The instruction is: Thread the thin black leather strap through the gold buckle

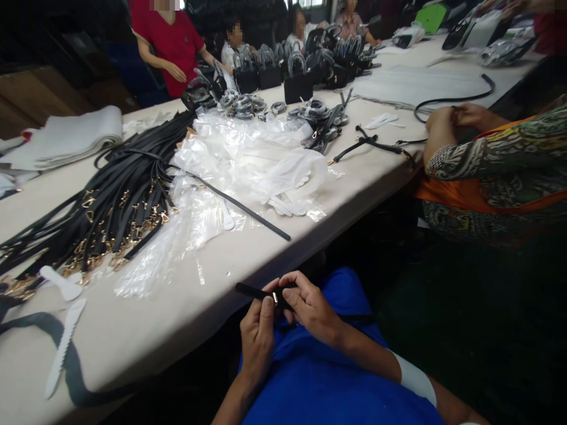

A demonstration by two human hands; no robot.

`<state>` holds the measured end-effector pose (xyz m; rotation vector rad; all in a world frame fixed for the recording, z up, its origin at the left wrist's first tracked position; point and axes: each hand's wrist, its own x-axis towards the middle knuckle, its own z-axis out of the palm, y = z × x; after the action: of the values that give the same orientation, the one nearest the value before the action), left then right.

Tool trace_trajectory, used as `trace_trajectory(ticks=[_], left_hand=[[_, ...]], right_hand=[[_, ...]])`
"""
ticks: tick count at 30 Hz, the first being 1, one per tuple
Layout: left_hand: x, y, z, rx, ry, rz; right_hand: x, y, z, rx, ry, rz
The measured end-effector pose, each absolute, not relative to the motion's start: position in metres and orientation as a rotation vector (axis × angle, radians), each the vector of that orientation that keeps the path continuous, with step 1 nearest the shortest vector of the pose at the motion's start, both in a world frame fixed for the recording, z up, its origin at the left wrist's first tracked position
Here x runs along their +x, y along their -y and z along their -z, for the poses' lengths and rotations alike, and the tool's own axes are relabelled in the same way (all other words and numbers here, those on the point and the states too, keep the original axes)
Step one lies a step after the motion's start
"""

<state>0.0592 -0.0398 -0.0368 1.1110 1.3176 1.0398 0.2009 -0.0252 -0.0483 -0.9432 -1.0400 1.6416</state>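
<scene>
Over the blue cloth on my lap, both hands grip one black strap (251, 291) that has a small gold metal piece (275, 298) on it. My left hand (258, 333) pinches the strap just beside the metal, thumb on top, and the strap's end sticks out to the left. My right hand (310, 307) is closed on the strap at the other side of the metal, its fingers curled. What lies between the right fingers is mostly hidden. Closest on the table, a single black strap (248, 209) lies with its end near the edge.
A heap of black straps with gold clasps (128, 195) covers the table's left part, beside clear plastic bags (248, 153). White toothed strips (66, 348) lie near left. Black handbags (297, 85) stand at the back. On the right, a co-worker's arm (447, 141) rests over the edge.
</scene>
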Motion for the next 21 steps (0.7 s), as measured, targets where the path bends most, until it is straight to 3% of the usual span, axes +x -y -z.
trace_trajectory(ticks=[6,16,21], left_hand=[[0.037,0.013,0.032,0.636,-1.148,-1.314],[0.052,0.032,0.043,0.775,-1.003,-1.008],[0.046,0.030,0.040,0.649,-0.882,-1.059]], right_hand=[[0.230,0.029,0.057,-1.012,1.145,-1.795],[0.229,0.022,0.043,-0.961,1.090,-1.831],[0.235,0.023,0.045,-0.922,1.051,-1.880]])
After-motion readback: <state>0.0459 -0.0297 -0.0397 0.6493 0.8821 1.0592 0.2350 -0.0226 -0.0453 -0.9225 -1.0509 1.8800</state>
